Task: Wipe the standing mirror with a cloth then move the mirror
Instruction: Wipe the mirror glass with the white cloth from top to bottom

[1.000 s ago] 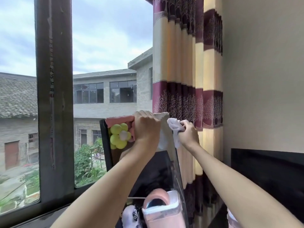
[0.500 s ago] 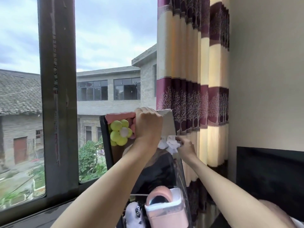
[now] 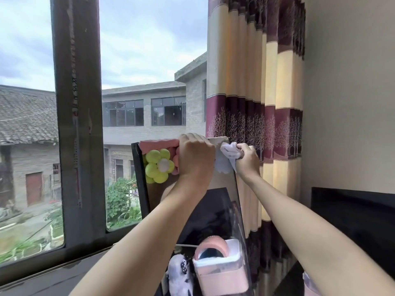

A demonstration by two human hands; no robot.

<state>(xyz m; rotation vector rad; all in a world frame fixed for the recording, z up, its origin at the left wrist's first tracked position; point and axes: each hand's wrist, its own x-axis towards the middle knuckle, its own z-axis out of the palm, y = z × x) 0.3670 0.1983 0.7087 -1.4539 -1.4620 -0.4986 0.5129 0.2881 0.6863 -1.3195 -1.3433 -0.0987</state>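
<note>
Both bare forearms reach up and forward from the bottom of the view, converging toward the middle. The left hand (image 3: pixel 195 159) is raised with its back toward the camera, knuckles up, fingers curled over the top edge of the mirror (image 3: pixel 226 189) in a firm grip. The right hand (image 3: pixel 248 162) sits just beside it to the right, at about the same height, fingers bunched around a white cloth (image 3: pixel 229 153), wrist bent slightly, the cloth pressed against the mirror's upper right corner

white cloth (image 3: pixel 229 153), seemingly black-framed mirror (image 3: pixel 226 195), maroon-cream curtain (image 3: pixel 256 103).
</note>
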